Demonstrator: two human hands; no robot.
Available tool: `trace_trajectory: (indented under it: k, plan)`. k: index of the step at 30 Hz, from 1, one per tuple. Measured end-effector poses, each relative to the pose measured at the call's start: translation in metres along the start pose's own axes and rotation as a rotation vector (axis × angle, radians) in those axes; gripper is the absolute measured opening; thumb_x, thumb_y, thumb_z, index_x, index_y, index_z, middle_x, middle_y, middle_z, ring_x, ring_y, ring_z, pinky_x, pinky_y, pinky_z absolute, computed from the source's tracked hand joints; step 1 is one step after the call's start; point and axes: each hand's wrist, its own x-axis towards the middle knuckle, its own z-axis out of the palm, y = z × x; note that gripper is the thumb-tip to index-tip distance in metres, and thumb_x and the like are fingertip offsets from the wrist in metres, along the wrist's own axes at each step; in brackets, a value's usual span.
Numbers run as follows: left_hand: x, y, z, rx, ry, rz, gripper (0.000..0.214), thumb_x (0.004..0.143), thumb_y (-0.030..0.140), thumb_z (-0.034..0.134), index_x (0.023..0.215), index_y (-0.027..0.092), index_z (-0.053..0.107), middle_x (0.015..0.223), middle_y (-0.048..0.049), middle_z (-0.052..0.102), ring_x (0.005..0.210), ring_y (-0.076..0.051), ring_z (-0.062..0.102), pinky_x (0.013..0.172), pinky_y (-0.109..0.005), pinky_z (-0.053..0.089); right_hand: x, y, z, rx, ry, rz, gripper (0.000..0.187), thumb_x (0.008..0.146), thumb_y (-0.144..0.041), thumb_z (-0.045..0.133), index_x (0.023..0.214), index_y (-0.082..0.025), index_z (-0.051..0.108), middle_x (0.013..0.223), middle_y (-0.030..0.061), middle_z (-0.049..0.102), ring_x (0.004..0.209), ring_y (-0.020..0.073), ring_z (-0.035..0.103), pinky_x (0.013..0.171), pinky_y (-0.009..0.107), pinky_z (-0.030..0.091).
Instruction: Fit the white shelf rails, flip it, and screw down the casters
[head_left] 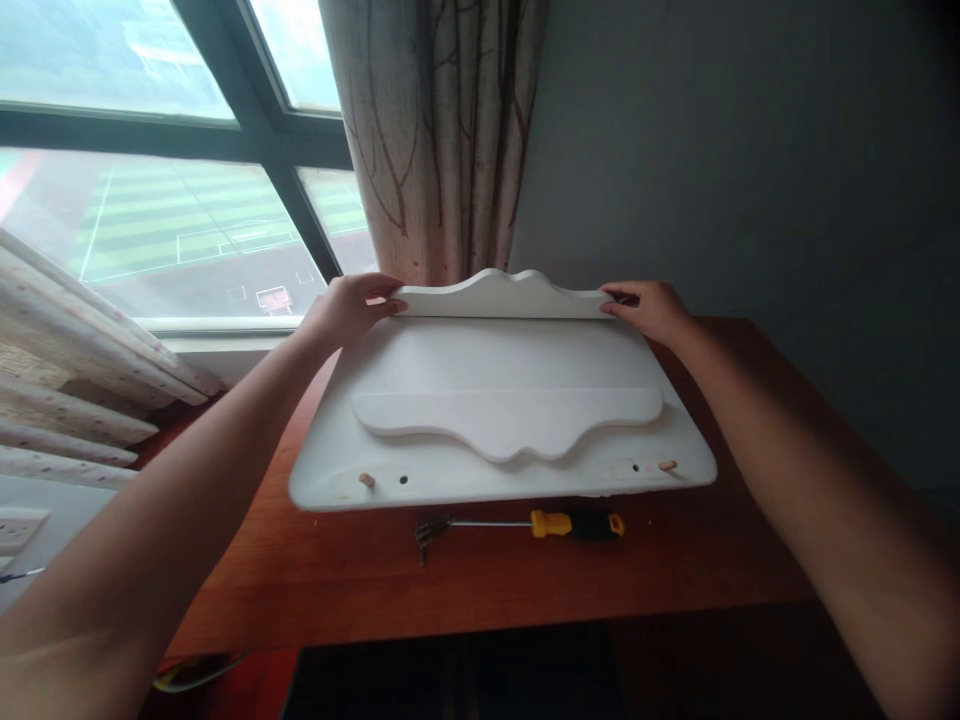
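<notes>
Between my two hands is a white board with a wavy top edge (502,298), standing along the far side of a larger white panel (480,355). My left hand (356,305) pinches its left end, and my right hand (649,308) pinches its right end. A second white wavy-edged board (510,415) lies flat on the panel, its curves facing me. Near the panel's front edge, a wooden dowel (366,480) sticks up at the left and another wooden dowel (667,466) at the right, each beside a dark hole.
On the brown wooden table (480,590), a yellow and black screwdriver (577,524) lies in front of the panel, its tip at several small screws (429,530). Behind stand a curtain (442,130), a window (187,210) and a grey wall (712,150).
</notes>
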Motion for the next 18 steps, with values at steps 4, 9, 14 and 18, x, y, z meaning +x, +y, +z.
trace_trajectory:
  k: [4, 9, 14, 18]
  plan:
    - [-0.0037, 0.0049, -0.0021, 0.102, -0.025, 0.065, 0.051, 0.066, 0.051, 0.080, 0.106, 0.021, 0.074, 0.108, -0.0078, 0.074, 0.105, -0.029, 0.067, 0.095, -0.039, 0.050, 0.0001, 0.0000, 0.0013, -0.009, 0.001, 0.021, 0.033, 0.077, -0.032, 0.071, 0.109, -0.025, 0.076, 0.105, 0.0032, 0.077, 0.089, 0.0226, 0.071, 0.088, 0.037, 0.054]
    - [-0.0041, 0.0035, -0.0013, 0.108, -0.002, 0.084, 0.046, 0.066, 0.050, 0.081, 0.102, 0.022, 0.075, 0.105, -0.0067, 0.074, 0.105, -0.030, 0.067, 0.092, -0.036, 0.052, 0.0019, 0.0018, 0.0016, -0.048, -0.034, 0.011, 0.032, 0.078, -0.032, 0.071, 0.109, -0.026, 0.076, 0.104, 0.0028, 0.076, 0.088, 0.0222, 0.071, 0.086, 0.037, 0.053]
    - [-0.0037, -0.0004, 0.0017, 0.061, 0.026, 0.084, 0.041, 0.064, 0.046, 0.083, 0.098, 0.023, 0.075, 0.101, -0.0066, 0.075, 0.104, -0.031, 0.067, 0.089, -0.036, 0.053, 0.0011, 0.0018, 0.0035, -0.133, -0.041, -0.018, 0.030, 0.078, -0.032, 0.069, 0.107, -0.027, 0.076, 0.099, 0.0016, 0.076, 0.086, 0.0226, 0.071, 0.083, 0.036, 0.052]
    - [-0.0031, -0.0046, 0.0027, -0.002, 0.020, 0.029, 0.043, 0.063, 0.044, 0.084, 0.099, 0.022, 0.074, 0.103, -0.0062, 0.074, 0.105, -0.030, 0.067, 0.091, -0.036, 0.053, 0.0001, 0.0014, 0.0049, -0.151, -0.059, -0.017, 0.030, 0.079, -0.031, 0.067, 0.108, -0.027, 0.075, 0.105, 0.0022, 0.076, 0.088, 0.0236, 0.070, 0.085, 0.037, 0.051]
